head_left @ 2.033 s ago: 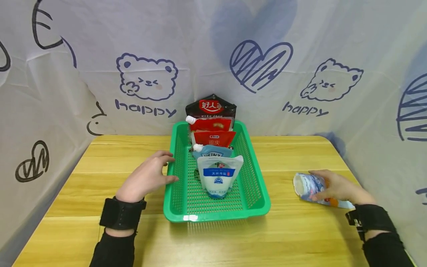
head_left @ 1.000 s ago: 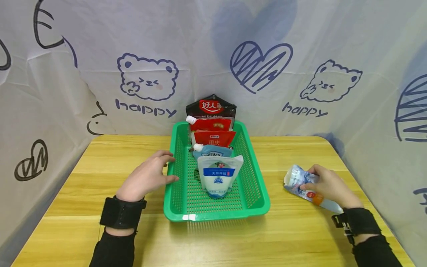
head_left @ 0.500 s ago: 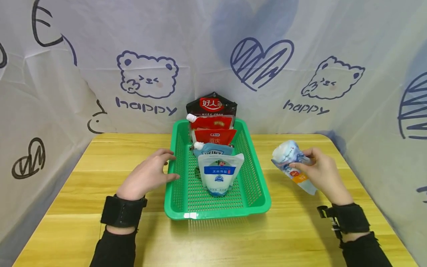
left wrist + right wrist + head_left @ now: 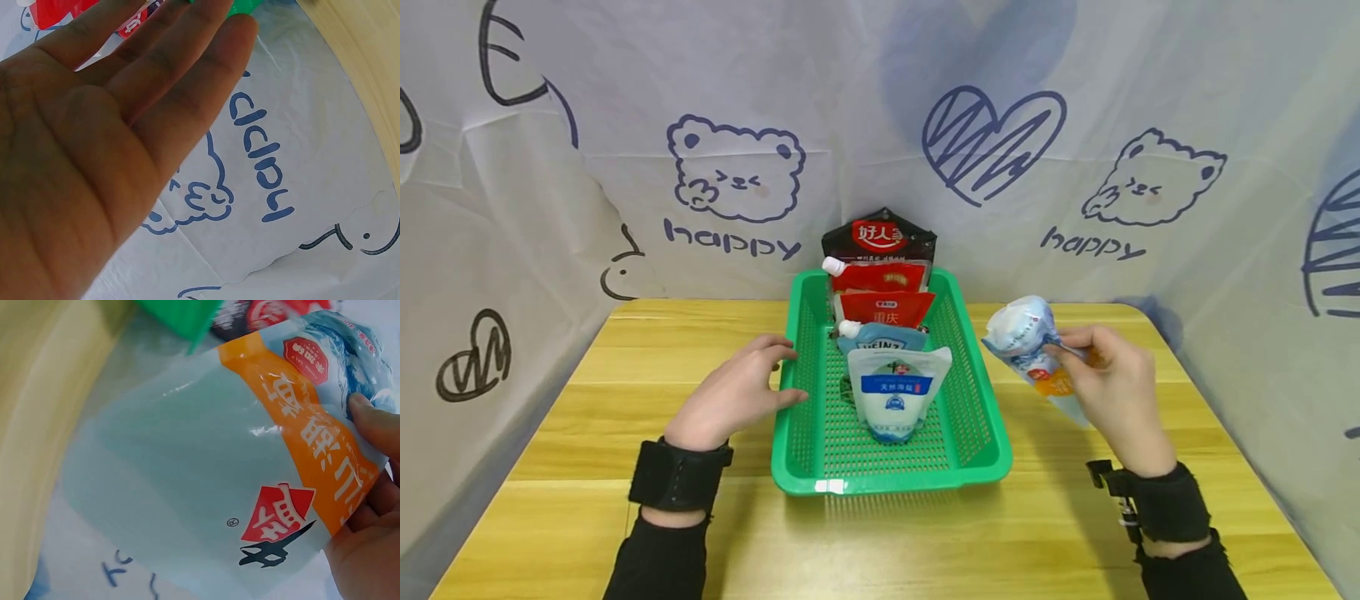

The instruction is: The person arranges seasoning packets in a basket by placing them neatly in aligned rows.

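My right hand (image 4: 1116, 387) pinches a bag of salt (image 4: 300, 425), pale blue with an orange band, between thumb and fingers. In the head view the bag tilts, rounded white end up and left, flat clear end down, over the table right of the green basket (image 4: 895, 483). My left hand (image 4: 730, 392) stays at the basket's left rim, fingertips and thumb right at the edge; the left wrist view shows its fingers (image 4: 187, 100) extended. In the basket, a white sea-salt pouch (image 4: 895, 412) stands in front of a blue Heinz spout pouch (image 4: 887, 337).
Behind those stand two red pouches, the front one (image 4: 883, 308) lower than the spouted one (image 4: 880, 275), and a black packet (image 4: 880, 237) at the back. The wooden table (image 4: 625, 350) ends at a printed white cloth (image 4: 865, 100) behind and at both sides.
My right hand has raised the salt bag from the table's right side and moved it left toward the basket, tilting its rounded end up. The left hand and basket stay in place.
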### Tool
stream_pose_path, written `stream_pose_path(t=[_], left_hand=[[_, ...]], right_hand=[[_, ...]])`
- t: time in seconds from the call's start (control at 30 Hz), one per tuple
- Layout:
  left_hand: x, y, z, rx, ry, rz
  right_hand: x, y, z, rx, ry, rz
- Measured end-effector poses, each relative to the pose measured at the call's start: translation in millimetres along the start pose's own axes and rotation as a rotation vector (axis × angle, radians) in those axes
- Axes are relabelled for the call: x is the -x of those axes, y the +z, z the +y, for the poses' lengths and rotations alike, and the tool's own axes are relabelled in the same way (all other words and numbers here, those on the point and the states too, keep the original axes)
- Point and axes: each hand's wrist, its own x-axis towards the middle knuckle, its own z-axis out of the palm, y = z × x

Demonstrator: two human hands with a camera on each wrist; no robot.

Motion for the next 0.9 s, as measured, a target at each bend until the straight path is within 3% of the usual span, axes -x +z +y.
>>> stream_pose_path(t=[0.2,0.4,0.7,0.8,0.9], left_hand=[[0.4,-2.7,4.5,0.021,-0.011,0.036],[6.5,-9.7,17.6,0.049,0.051,0.153],[23.4,-13.6,52.6,0.155,0.348,0.464],[27.4,-11.4,62.5,0.181,0.424,0.492],[30.5,-6.3,71.0,0.199,0.479,0.473]], right_hand=[[-3,-0.2,-30,-0.12,-0.055,0.103],[-4,4.5,-55,-0.203,-0.136,0.172],[-5,26.6,-96,-0.297,-0.276,0.162],[-4,34.7,-106,-0.322,-0.316,0.13],[-3,41.7,-116,-0.339,-0.344,0.11]])
